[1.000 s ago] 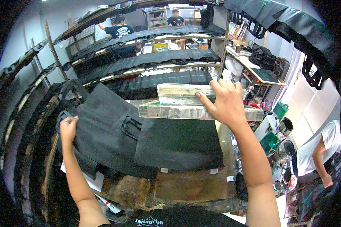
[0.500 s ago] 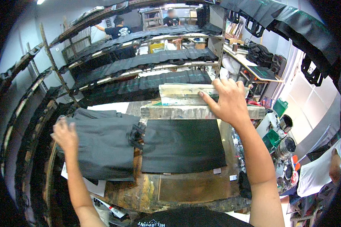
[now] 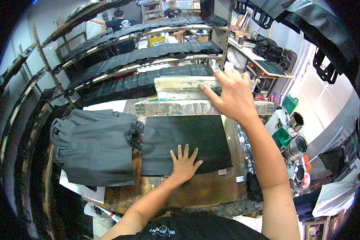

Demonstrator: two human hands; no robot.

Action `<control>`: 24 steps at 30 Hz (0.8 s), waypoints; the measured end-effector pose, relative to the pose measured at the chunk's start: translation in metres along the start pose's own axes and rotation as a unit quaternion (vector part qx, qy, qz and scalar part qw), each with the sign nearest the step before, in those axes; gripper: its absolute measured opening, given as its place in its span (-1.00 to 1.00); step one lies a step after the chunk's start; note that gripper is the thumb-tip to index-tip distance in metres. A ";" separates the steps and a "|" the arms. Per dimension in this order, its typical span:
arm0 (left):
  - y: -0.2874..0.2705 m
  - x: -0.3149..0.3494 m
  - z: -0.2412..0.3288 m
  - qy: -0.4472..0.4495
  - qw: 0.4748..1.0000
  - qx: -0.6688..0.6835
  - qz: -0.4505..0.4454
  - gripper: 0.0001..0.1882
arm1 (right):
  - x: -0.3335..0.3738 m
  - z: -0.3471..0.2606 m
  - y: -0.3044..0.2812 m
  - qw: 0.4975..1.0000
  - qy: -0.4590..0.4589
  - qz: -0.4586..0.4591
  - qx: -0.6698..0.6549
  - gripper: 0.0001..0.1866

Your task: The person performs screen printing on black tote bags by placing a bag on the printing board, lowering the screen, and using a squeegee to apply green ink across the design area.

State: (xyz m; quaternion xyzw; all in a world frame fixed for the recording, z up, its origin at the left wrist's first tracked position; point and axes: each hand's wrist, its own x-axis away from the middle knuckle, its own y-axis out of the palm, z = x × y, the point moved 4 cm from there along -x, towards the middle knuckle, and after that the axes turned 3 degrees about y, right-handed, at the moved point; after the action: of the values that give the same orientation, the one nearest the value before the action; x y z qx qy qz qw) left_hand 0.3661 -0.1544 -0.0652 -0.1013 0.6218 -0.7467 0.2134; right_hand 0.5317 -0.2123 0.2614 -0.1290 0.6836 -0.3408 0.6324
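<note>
My left hand [image 3: 184,164] lies palm down with fingers spread on a flat black fabric piece [image 3: 204,138], near its front edge. My right hand [image 3: 234,96] grips a long pale bar [image 3: 180,86] smeared with ink, its thumb on the near face and its fingers over the top. Just in front of that bar runs a thick, stained wooden beam [image 3: 172,108], behind the fabric piece. Left of it sits a stack of dark fabric bags [image 3: 96,148], their handles bunched at the sides.
Racks hung with black bags [image 3: 148,54] stand beyond the stained worktable [image 3: 156,194]. Cans [image 3: 296,146] and a green container [image 3: 291,103] crowd the right side. More black bags [image 3: 328,68] hang at upper right. Two people [image 3: 119,24] are in the background.
My left hand has moved right, from the far left edge of the bag stack onto the flat black fabric piece. My right hand keeps its grip on the pale bar.
</note>
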 end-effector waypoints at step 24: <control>0.059 -0.037 0.046 0.045 0.997 -0.025 0.060 -0.28 | -0.040 0.018 0.014 0.984 0.051 -0.169 0.037 -0.24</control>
State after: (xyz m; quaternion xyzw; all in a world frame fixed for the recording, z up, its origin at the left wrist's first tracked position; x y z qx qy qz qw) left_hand 0.4295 -0.1870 -0.1089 -0.0352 0.6540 -0.7210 0.2265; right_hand 0.5587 -0.1831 0.2845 -0.2010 0.6704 -0.4741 0.5342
